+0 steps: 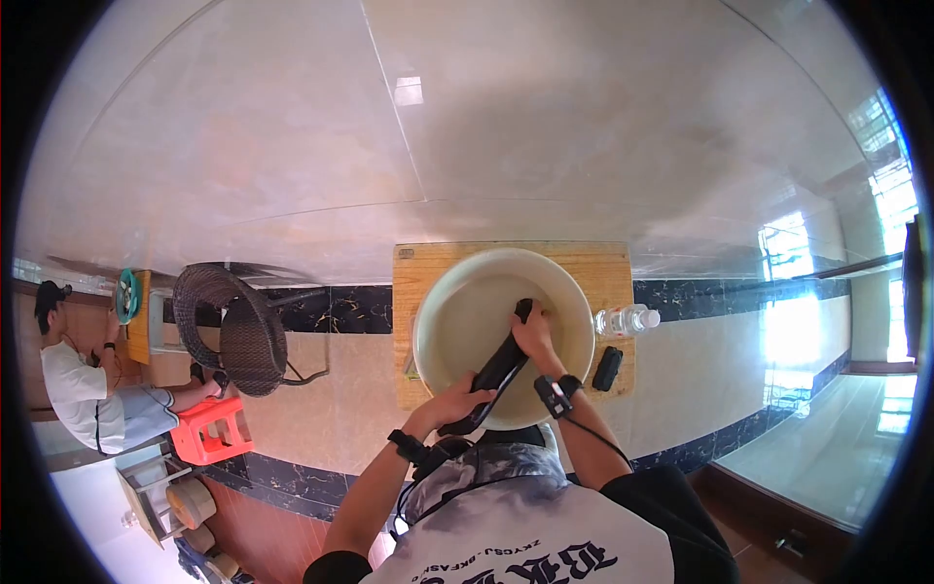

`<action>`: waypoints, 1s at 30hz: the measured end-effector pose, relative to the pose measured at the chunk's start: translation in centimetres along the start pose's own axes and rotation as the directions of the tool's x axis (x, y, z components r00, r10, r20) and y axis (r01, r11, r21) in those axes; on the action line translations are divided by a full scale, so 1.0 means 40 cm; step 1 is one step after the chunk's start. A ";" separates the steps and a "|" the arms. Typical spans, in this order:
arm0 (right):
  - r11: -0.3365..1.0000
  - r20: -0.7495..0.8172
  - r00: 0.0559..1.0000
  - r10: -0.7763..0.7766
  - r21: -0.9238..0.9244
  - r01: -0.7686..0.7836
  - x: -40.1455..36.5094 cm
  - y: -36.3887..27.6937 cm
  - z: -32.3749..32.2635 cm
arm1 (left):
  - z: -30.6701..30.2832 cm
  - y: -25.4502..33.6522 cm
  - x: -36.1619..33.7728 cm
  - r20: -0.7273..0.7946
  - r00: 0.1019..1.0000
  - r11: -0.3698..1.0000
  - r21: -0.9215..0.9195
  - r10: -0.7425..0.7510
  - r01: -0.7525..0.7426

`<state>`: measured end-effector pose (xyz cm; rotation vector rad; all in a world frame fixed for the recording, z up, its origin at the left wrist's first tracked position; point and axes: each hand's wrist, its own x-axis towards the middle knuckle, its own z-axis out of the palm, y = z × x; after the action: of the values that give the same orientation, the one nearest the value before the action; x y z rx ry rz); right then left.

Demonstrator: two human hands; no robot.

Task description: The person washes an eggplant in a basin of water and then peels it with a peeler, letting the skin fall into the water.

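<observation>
A long, dark, glossy object (501, 369) lies slantwise across a large cream basin (421, 326); I cannot make out its kind. Its lower end reaches over the near rim, close to my body. My left hand (461, 402) is closed around the lower part. Farther up, inside the basin, my right hand (532, 337) grips the upper end. The basin appears to hold shallow, cloudy water. Both wrists wear black bands with a cable.
The basin stands on a wooden table (613, 265) against a tiled wall. A clear plastic bottle (626, 320) and a small black case (608, 369) are at its right. Leftward are a wicker chair (255, 346), a red stool (211, 431) and another person (88, 389) with a green basin (126, 295).
</observation>
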<state>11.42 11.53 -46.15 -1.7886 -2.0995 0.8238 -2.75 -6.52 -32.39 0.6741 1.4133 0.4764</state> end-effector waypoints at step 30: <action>0.899 0.179 0.946 0.272 0.303 -0.316 0.023 0.001 -0.046 | 0.007 -0.040 0.018 -0.077 0.975 0.976 -0.051 0.209 -0.213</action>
<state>12.28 12.86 -44.83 -1.9291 -1.6517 1.3204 -2.52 -7.25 -34.01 0.7702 1.3953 0.7131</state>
